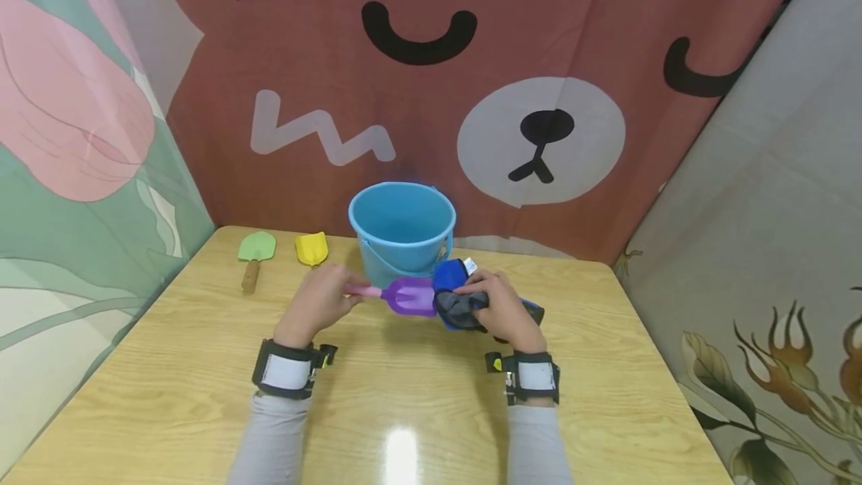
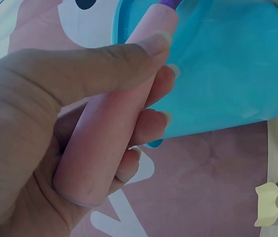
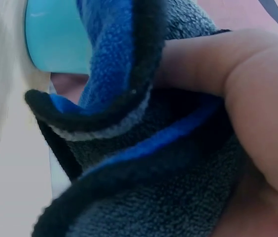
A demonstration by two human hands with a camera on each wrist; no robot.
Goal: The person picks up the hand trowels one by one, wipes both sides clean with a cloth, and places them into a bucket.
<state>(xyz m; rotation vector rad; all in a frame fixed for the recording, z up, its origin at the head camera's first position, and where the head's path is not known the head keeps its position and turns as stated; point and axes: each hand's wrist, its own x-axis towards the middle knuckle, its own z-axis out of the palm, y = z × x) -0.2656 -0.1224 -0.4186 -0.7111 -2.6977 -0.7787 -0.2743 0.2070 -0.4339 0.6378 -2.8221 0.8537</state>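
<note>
My left hand (image 1: 322, 299) grips the pink handle (image 2: 114, 113) of a purple toy shovel (image 1: 408, 296), holding it level above the wooden table (image 1: 404, 395). A blue and grey cloth (image 1: 456, 298) is bunched in my right hand (image 1: 501, 310) and pressed against the shovel's blade. In the right wrist view the cloth (image 3: 144, 163) fills the frame with my thumb (image 3: 237, 84) over it. Just behind both hands stands a light blue bucket (image 1: 402, 229), which also shows in the left wrist view as the bucket (image 2: 227, 64).
A green toy shovel (image 1: 255, 254) with a wooden handle and a yellow toy shovel (image 1: 312, 248) lie at the table's back left. Printed curtains (image 1: 471, 58) close in the back and both sides of the table.
</note>
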